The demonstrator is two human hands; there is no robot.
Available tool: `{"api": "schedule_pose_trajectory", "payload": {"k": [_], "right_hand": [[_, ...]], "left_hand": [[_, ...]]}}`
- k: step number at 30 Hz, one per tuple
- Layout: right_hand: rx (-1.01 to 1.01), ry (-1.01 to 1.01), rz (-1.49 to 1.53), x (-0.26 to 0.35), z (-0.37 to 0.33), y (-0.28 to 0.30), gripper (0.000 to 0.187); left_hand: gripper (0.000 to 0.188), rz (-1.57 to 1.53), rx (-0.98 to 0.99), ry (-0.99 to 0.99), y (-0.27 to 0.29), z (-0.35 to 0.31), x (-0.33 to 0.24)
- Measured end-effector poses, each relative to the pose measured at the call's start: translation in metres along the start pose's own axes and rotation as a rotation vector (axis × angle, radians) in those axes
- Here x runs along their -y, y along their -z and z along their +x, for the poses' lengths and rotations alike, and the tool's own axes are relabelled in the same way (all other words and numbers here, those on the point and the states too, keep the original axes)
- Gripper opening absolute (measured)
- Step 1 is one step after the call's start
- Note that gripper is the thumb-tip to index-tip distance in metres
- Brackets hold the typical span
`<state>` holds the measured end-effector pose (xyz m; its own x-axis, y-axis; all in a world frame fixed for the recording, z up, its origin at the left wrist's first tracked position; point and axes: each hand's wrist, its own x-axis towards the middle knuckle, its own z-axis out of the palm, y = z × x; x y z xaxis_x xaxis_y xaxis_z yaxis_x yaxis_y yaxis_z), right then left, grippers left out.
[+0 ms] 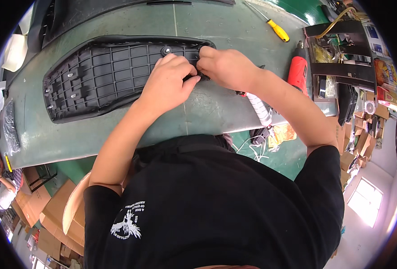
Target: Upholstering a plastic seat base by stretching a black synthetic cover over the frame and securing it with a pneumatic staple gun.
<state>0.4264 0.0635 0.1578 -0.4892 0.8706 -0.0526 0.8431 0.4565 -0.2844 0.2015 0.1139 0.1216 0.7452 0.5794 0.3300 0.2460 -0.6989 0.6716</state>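
Note:
A long black motorcycle seat [131, 67] lies upside down on the green worktable [216, 114]. Its ribbed plastic base faces up, and the black cover is wrapped round the rim. At the narrow right end, my right hand [227, 67] is closed in a pinch on the cover's edge. Beside it my left hand [169, 85] lies over the near edge of the seat. Its fingers are curled and the thumb is close to the index finger, gripping the cover there. The fingertips of both hands are partly hidden.
A yellow-handled screwdriver [278, 31] lies at the far right. A red heat gun [298, 67] is beside a dark shelf rack [342, 69]. Near my right forearm lies a white-wrapped tool handle [259, 109], partly hidden. Another black part [81, 13] sits at the back left.

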Motion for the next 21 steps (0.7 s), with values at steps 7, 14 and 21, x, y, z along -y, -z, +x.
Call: {"api": "schedule_pose_trajectory", "payload": {"k": [7, 14, 21], "right_hand": [[0.126, -0.043, 0.006, 0.003, 0.012, 0.002, 0.011], [0.166, 0.114, -0.189, 0.011, 0.013, 0.003, 0.013], [0.115, -0.047, -0.007, 0.007, 0.001, -0.001, 0.016]], "left_hand": [[0.012, -0.013, -0.015, -0.018, 0.002, -0.002, 0.003], [0.012, -0.045, 0.065, 0.0, 0.003, -0.002, 0.006], [0.01, -0.06, 0.079, -0.003, 0.004, -0.001, 0.0]]}}
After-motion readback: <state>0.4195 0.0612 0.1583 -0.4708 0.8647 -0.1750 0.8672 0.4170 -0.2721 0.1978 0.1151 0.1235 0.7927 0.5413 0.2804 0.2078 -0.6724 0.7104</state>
